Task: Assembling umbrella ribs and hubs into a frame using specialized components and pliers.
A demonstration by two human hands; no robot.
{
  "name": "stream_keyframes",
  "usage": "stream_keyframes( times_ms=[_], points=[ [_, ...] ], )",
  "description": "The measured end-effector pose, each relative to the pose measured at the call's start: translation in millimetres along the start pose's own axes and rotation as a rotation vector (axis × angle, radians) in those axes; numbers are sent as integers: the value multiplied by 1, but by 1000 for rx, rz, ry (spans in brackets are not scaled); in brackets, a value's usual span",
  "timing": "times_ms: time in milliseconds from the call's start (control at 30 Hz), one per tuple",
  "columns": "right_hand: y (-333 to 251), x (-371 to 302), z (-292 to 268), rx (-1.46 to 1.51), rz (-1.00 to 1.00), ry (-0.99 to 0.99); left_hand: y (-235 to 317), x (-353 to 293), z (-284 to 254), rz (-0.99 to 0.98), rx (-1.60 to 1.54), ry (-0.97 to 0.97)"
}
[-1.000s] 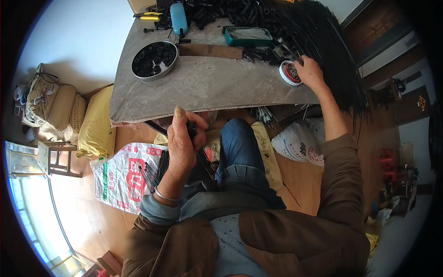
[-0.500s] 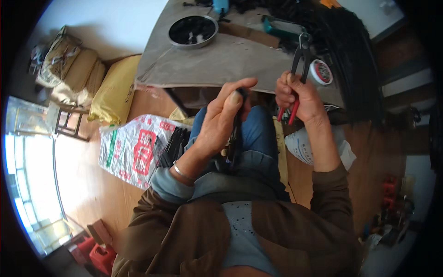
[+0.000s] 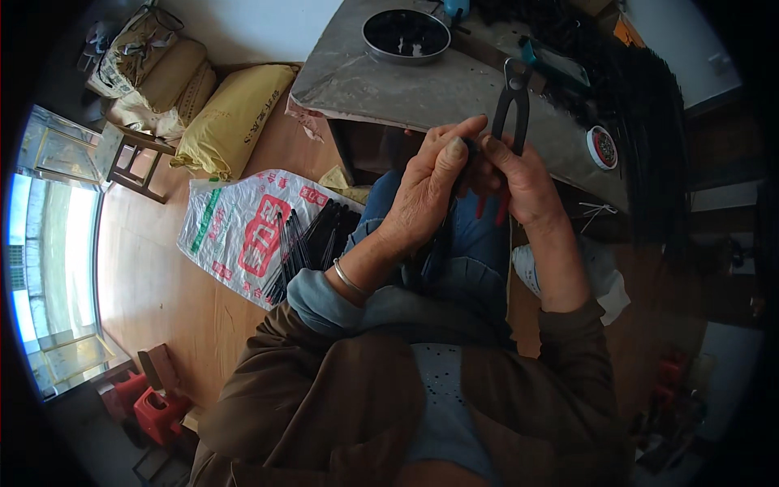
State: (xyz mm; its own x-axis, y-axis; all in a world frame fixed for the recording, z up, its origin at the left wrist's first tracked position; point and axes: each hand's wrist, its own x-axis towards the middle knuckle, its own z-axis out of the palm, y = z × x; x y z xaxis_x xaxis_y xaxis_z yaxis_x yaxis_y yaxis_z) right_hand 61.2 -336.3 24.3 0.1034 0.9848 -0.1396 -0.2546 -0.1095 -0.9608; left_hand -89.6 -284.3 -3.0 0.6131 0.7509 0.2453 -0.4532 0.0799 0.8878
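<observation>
My left hand [image 3: 426, 183] is closed round a dark, slender object [image 3: 446, 231], its thumb pressed on the upper end. The object runs down between my knees, and its lower part is hard to make out. My right hand [image 3: 527, 183] grips black pincers [image 3: 510, 109] with red handles, jaws pointing up and away from me. Its thumb and fingertips are close beside my left fingers, at the top of the dark object. Whether they touch it is hidden. Both hands are above my lap, just short of the grey table [image 3: 341, 89].
On the table are a metal bowl [image 3: 410, 59] of black pieces, a round white tub [image 3: 595, 158] of small bits and a long black strand bundle [image 3: 653, 138]. Thin dark rods [image 3: 316, 231] lie on a printed white sack [image 3: 223, 219] to my left. Beyond lies a yellow sack [image 3: 235, 122].
My right hand has moved left with the pincers, so it is now beside my left hand. My left hand keeps its hold on the dark object. The view has shifted slightly.
</observation>
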Motion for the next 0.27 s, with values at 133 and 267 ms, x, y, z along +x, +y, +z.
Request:
stream_keyframes(
  times_ms=[133, 267],
  points=[
    [0, 0, 3, -12, -18, 11, 0, 1, -3, 12, 33, -23],
    [0, 1, 4, 2, -18, -9, 0, 1, -3, -14, 14, -16]
  ],
)
